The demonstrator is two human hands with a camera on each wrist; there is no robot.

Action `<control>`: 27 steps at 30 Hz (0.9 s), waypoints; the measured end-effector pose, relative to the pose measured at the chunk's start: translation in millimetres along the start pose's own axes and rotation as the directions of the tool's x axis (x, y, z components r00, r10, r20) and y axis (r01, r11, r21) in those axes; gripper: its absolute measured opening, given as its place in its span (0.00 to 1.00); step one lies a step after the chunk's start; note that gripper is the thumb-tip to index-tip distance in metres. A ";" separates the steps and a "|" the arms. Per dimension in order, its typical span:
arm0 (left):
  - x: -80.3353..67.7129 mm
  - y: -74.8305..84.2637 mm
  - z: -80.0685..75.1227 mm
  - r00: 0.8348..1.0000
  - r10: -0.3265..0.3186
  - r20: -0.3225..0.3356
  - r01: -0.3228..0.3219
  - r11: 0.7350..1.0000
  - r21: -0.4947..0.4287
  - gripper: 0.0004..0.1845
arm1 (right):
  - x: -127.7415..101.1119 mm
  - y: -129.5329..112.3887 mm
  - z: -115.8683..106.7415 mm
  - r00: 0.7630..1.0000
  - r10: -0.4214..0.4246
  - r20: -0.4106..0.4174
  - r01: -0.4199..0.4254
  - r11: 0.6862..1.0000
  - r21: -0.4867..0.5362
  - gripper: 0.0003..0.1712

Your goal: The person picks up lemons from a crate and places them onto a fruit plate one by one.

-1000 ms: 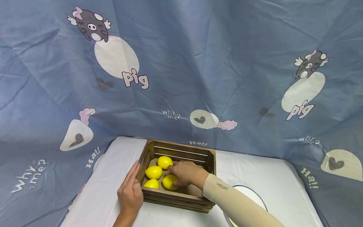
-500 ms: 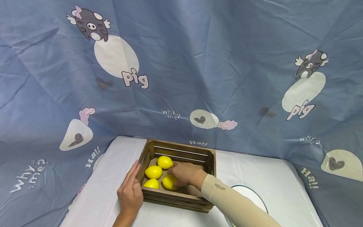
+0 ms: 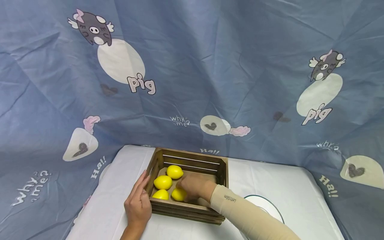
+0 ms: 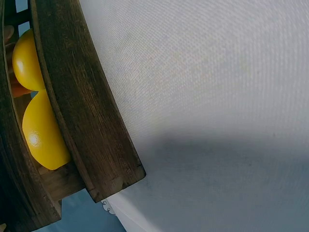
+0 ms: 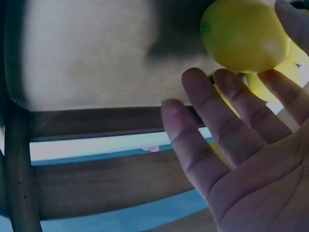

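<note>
A dark wooden crate [image 3: 220, 173] stands on the white table and holds several yellow lemons. My right hand [image 3: 186, 188] reaches inside it, just right of the front right lemon [image 3: 178, 195]. In the right wrist view that hand [image 5: 227, 96] has straight, spread fingers, with the lemon [image 5: 241, 36] lying on the crate floor beyond the fingertips. My left hand [image 3: 138, 199] lies flat against the outside of the crate's left wall [image 4: 82, 106], fingers straight. Other lemons sit at the back [image 3: 174, 171], the left [image 3: 163, 182] and the front left [image 3: 160, 194]; two lemons [image 4: 41, 135] show behind the slat.
A white plate with a dark rim [image 3: 267, 208] lies on the table to the right of the crate, partly hidden by my sleeve [image 3: 240, 213]. A blue printed cloth [image 3: 192, 83] hangs close behind and around the table. The right half of the crate floor [image 5: 87, 53] is bare.
My right hand has lowered the front right lemon onto the crate floor and its fingers have straightened off it. The left hand has stayed on the crate.
</note>
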State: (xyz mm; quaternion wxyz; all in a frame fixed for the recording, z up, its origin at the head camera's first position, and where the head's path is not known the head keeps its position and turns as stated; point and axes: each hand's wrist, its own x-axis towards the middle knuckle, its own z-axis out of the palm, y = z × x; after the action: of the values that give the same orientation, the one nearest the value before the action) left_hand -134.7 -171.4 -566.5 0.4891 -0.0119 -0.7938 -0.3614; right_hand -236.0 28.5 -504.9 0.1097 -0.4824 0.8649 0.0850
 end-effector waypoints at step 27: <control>0.9 0.0 -1.8 1.000 0.011 0.008 -0.011 1.000 -0.005 0.23 | -0.5 -20.8 -0.1 0.987 0.110 0.115 -0.111 0.994 0.000 0.10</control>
State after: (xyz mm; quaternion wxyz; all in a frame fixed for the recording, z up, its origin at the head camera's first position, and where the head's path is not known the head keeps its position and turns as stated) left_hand -133.8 -172.7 -565.3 0.4877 -0.0190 -0.7948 -0.3607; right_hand -218.0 18.2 -505.5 0.1557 -0.4276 0.8829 0.1158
